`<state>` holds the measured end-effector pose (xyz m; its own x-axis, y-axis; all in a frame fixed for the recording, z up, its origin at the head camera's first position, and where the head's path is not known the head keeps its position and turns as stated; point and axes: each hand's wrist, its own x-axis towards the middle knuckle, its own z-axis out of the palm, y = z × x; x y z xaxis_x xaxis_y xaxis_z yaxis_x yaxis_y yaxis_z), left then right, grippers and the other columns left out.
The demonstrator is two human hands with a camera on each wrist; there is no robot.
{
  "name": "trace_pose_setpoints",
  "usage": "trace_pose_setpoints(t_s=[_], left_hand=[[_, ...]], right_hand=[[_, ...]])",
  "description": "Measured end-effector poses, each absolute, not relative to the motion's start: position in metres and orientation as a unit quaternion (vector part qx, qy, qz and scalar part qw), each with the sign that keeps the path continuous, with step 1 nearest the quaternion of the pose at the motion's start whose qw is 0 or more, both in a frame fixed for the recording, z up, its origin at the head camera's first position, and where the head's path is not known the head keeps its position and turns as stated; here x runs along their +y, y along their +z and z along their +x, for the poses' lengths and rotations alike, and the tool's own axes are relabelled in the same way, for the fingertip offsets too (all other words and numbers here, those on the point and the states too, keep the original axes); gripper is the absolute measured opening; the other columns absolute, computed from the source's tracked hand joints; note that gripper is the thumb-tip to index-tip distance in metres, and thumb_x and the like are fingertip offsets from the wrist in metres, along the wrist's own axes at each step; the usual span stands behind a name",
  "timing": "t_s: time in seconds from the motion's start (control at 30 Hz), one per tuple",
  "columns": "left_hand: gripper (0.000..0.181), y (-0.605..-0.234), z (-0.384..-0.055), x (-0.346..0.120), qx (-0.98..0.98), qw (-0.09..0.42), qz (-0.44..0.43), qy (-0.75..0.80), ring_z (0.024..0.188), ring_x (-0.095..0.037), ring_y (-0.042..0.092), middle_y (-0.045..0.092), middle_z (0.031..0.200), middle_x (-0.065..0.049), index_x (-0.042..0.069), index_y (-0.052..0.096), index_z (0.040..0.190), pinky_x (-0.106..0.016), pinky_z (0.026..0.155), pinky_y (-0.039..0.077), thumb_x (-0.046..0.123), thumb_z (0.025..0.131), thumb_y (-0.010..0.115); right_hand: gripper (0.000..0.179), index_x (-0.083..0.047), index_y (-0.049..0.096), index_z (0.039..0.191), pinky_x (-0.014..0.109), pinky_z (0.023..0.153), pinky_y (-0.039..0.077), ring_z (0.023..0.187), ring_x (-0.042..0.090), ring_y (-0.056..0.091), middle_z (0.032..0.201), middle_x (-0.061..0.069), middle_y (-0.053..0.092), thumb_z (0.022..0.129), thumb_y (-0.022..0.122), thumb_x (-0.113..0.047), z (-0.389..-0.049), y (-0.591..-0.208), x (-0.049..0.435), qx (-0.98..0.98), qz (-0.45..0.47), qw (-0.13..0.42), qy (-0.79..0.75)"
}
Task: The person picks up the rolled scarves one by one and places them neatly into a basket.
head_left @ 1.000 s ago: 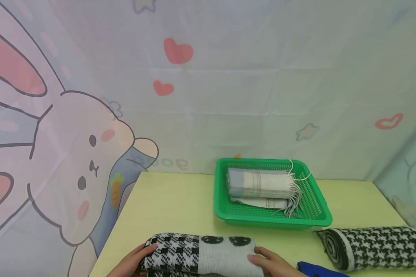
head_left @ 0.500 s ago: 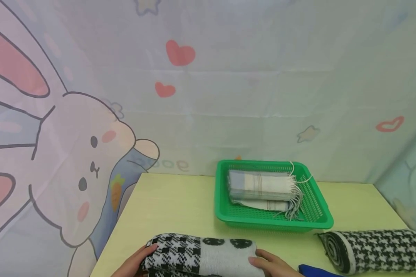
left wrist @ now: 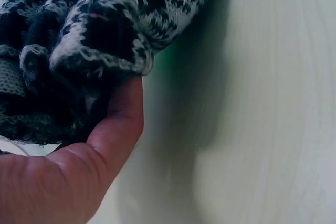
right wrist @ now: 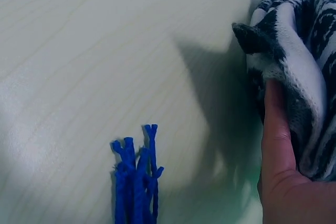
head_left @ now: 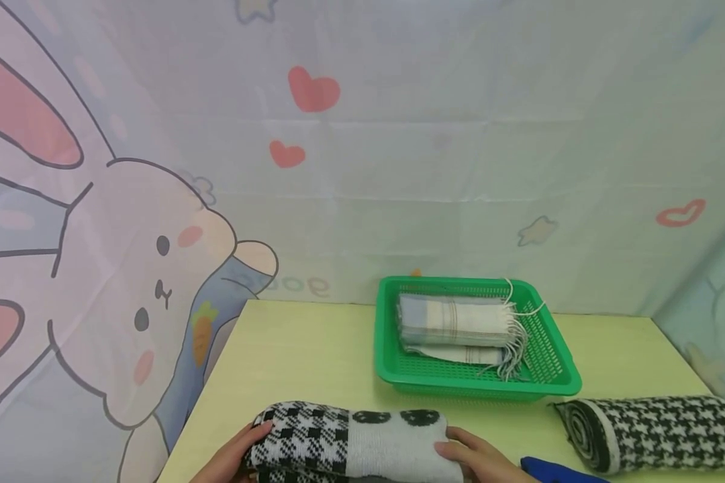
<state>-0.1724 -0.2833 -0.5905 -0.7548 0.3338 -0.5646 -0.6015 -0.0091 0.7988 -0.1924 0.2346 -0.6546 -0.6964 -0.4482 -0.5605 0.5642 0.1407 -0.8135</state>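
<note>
At the near edge of the head view lies a folded knit scarf (head_left: pixel 399 446), black-and-white houndstooth on its left part and white with two dark patches on its right. My left hand (head_left: pixel 232 459) grips its left end, thumb on top. The right hand (head_left: pixel 480 461) holds the other end between thumb and fingers. In the left wrist view the left thumb (left wrist: pixel 118 129) presses against the bunched houndstooth folds (left wrist: pixel 110 30). Several layers of the scarf (right wrist: pixel 304 72) show in the right wrist view, with a right-hand digit (right wrist: pixel 277 135) along them. Most other fingers are hidden by the cloth.
A green plastic basket (head_left: pixel 477 387) behind the scarf holds a folded, fringed plaid scarf (head_left: pixel 453 318). To the right lies a rolled houndstooth scarf (head_left: pixel 670 433). Blue fabric (head_left: pixel 558 471) with a blue fringe (right wrist: pixel 135 182) lies by the right hand on the pale table (head_left: pixel 302 355).
The houndstooth end of the held scarf has risen very slightly. Both hands keep their hold, and the basket and rolled scarf stay in place.
</note>
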Motion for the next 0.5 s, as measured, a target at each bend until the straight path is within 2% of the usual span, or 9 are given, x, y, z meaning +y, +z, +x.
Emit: trace_pose_setpoints(t_s=[0.03,0.1,0.17,0.23,0.33,0.37,0.43,0.47,0.5], left_hand=[[0.105,-0.576,-0.167,-0.277,0.624,0.328,-0.11,0.7,0.135,-0.043,0.056,0.03,0.161,-0.035,-0.002,0.0,0.168,-0.058,0.11,0.05,0.063,0.106,0.054],[0.101,-0.561,-0.159,-0.269,0.628,0.322,-0.101,0.701,0.134,-0.04,0.057,0.035,0.159,-0.033,-0.002,0.002,0.168,-0.058,0.112,0.049,0.063,0.108,0.051],[0.107,-0.572,-0.163,-0.276,0.627,0.324,-0.112,0.699,0.135,-0.044,0.055,0.028,0.162,-0.035,-0.001,-0.004,0.168,-0.058,0.111,0.049,0.064,0.106,0.053],[0.113,-0.6,-0.174,-0.29,0.621,0.325,-0.128,0.702,0.141,-0.053,0.047,0.014,0.166,-0.038,0.0,-0.007,0.169,-0.06,0.108,0.051,0.065,0.103,0.058],[0.123,-0.633,-0.187,-0.309,0.611,0.321,-0.151,0.708,0.142,-0.064,0.037,-0.003,0.167,-0.04,0.001,-0.013,0.168,-0.06,0.102,0.053,0.066,0.099,0.065],[0.125,-0.634,-0.185,-0.308,0.615,0.313,-0.146,0.709,0.14,-0.064,0.04,-0.004,0.166,-0.04,-0.001,-0.014,0.168,-0.058,0.1,0.054,0.067,0.099,0.065],[0.125,-0.62,-0.181,-0.301,0.622,0.306,-0.165,0.702,0.116,-0.054,0.06,-0.005,0.167,-0.04,-0.001,-0.014,0.168,-0.048,0.091,0.057,0.067,0.098,0.065],[0.126,-0.607,-0.175,-0.294,0.626,0.3,-0.171,0.699,0.098,-0.044,0.065,-0.005,0.167,-0.04,-0.001,-0.015,0.167,-0.042,0.085,0.057,0.067,0.098,0.066],[0.126,-0.59,-0.169,-0.285,0.629,0.292,-0.182,0.697,0.08,-0.032,0.062,-0.005,0.166,-0.041,-0.002,-0.014,0.167,-0.036,0.077,0.054,0.066,0.098,0.067]], right_hand=[[0.107,0.012,0.014,0.165,0.057,0.1,0.052,0.111,0.046,0.06,0.143,0.041,0.048,0.103,0.065,-0.058,-0.193,-0.654,0.235,0.648,0.043,0.388,-0.654],[0.106,0.012,0.013,0.165,0.046,0.086,0.047,0.088,0.029,0.052,0.117,0.025,0.06,0.103,0.064,-0.057,-0.192,-0.656,0.235,0.644,0.037,0.388,-0.658],[0.106,0.011,0.013,0.166,0.044,0.077,0.041,0.075,0.024,0.035,0.091,0.008,0.052,0.103,0.064,-0.058,-0.193,-0.658,0.236,0.644,0.032,0.388,-0.659],[0.105,0.01,0.014,0.166,0.044,0.073,0.04,0.072,0.023,0.029,0.081,0.003,0.041,0.104,0.064,-0.058,-0.194,-0.661,0.237,0.644,0.03,0.387,-0.659],[0.1,0.008,0.014,0.167,0.044,0.076,0.051,0.077,0.022,0.051,0.095,0.006,0.061,0.106,0.061,-0.056,-0.197,-0.662,0.241,0.631,0.025,0.387,-0.672],[0.099,0.008,0.012,0.167,0.047,0.081,0.054,0.086,0.026,0.061,0.108,0.013,0.066,0.107,0.059,-0.055,-0.198,-0.661,0.242,0.621,0.023,0.392,-0.678],[0.098,0.008,0.006,0.167,0.054,0.093,0.057,0.107,0.037,0.068,0.131,0.024,0.064,0.11,0.056,-0.054,-0.197,-0.657,0.245,0.606,0.012,0.397,-0.689],[0.097,0.008,0.003,0.167,0.058,0.099,0.056,0.118,0.043,0.066,0.144,0.028,0.057,0.111,0.054,-0.052,-0.196,-0.655,0.246,0.597,0.011,0.401,-0.694],[0.097,0.008,0.0,0.167,0.061,0.103,0.054,0.123,0.046,0.064,0.148,0.029,0.054,0.111,0.053,-0.051,-0.196,-0.653,0.247,0.591,0.01,0.404,-0.698]])
